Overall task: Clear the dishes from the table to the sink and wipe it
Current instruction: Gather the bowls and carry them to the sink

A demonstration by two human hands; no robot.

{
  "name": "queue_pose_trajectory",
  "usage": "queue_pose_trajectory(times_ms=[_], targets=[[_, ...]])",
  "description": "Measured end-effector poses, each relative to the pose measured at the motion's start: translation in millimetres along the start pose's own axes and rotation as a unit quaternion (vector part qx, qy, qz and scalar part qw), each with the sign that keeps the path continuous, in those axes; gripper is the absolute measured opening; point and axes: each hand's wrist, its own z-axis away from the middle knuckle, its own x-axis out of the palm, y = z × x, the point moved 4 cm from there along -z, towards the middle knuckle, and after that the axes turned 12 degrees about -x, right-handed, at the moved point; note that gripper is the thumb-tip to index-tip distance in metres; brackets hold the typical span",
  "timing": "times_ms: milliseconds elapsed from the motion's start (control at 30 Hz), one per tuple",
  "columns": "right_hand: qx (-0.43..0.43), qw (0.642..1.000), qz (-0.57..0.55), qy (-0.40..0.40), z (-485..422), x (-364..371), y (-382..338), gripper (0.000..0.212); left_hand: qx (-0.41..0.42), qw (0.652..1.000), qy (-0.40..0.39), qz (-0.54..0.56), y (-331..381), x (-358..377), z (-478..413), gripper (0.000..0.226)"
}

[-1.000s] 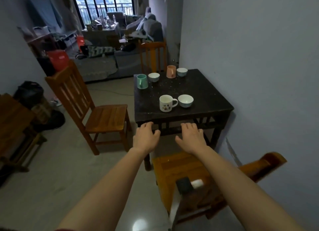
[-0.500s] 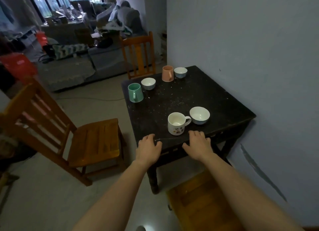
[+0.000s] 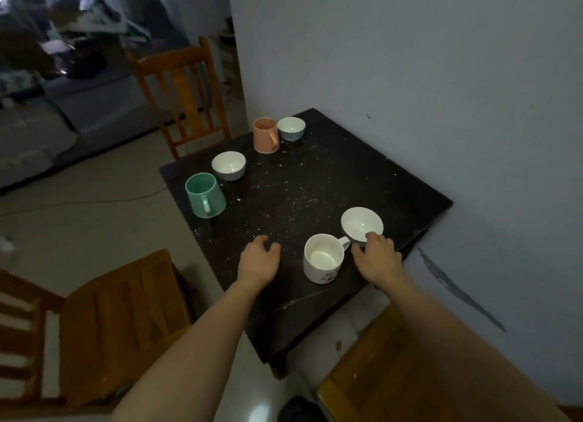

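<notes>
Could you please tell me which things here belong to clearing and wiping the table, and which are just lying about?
For the job: table, white mug, green mug, pink mug, near bowl, middle bowl, far bowl.
Lying about: left chair, far chair, near chair, sofa.

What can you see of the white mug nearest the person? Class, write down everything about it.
The white mug looks like glazed ceramic, with a small dark print low on its near side. It stands upright and looks empty, near the front edge of the dark table. Its loop handle points towards the white bowl behind it. The right hand lies close beside the handle; contact cannot be told. The left hand is apart.
</notes>
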Motion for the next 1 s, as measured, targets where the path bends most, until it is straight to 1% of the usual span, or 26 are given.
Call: queue_pose_trajectory(times_ms=[167, 267, 400, 467, 567, 667, 767, 800, 833, 900, 1000], targets=[[0.08, 0.996, 0.036, -0.013, -60.6, 10.9, 19.9, 0.053, -0.035, 0.998, -0.021, 0.054, 27.2, -2.6, -67.1, 0.049], [0.117, 0.992, 0.031, -0.023, -101.8, 21.1, 28.5, 0.063, -0.087, 0.993, -0.018, 0.083, 39.2, -1.6, -119.8, 0.047], [0.157, 0.986, 0.034, -0.034, -132.2, 30.1, 35.9, 0.067, -0.146, 0.973, -0.017, 0.177, 46.8, -5.0, -167.2, 0.042], [0.179, 0.983, 0.034, -0.036, -142.7, 37.4, 36.8, 0.065, -0.165, 0.959, -0.024, 0.227, 48.4, -4.6, -197.5, 0.039], [0.189, 0.98, 0.053, -0.029, -152.1, 44.6, 35.5, 0.063, -0.187, 0.938, -0.032, 0.29, 52.8, -4.9, -233.0, 0.036], [0.214, 0.974, 0.061, -0.031, -160.0, 46.9, 34.1, 0.062, -0.218, 0.897, -0.048, 0.382, 63.9, -4.4, -265.7, 0.04], [0.236, 0.968, 0.078, -0.026, -163.8, 48.9, 31.6, 0.064, -0.232, 0.862, -0.05, 0.447, 75.7, -9.1, -295.7, 0.03], [0.242, 0.966, 0.084, -0.022, -165.6, 49.5, 31.0, 0.065, -0.24, 0.852, -0.048, 0.462, 78.4, -10.5, -305.8, 0.033], [0.247, 0.965, 0.088, -0.018, -166.7, 49.6, 30.3, 0.067, -0.247, 0.846, -0.043, 0.47, 79.0, -12.1, -315.8, 0.041], [0.251, 0.964, 0.089, -0.011, -167.1, 51.4, 30.5, 0.068, -0.257, 0.837, -0.015, 0.483, 79.7, -15.6, -330.0, 0.052], [0.249, 0.965, 0.081, 0.004, -170.0, 54.6, 35.5, 0.067, -0.269, 0.809, 0.003, 0.523, 84.9, -17.4, -341.3, 0.052]])
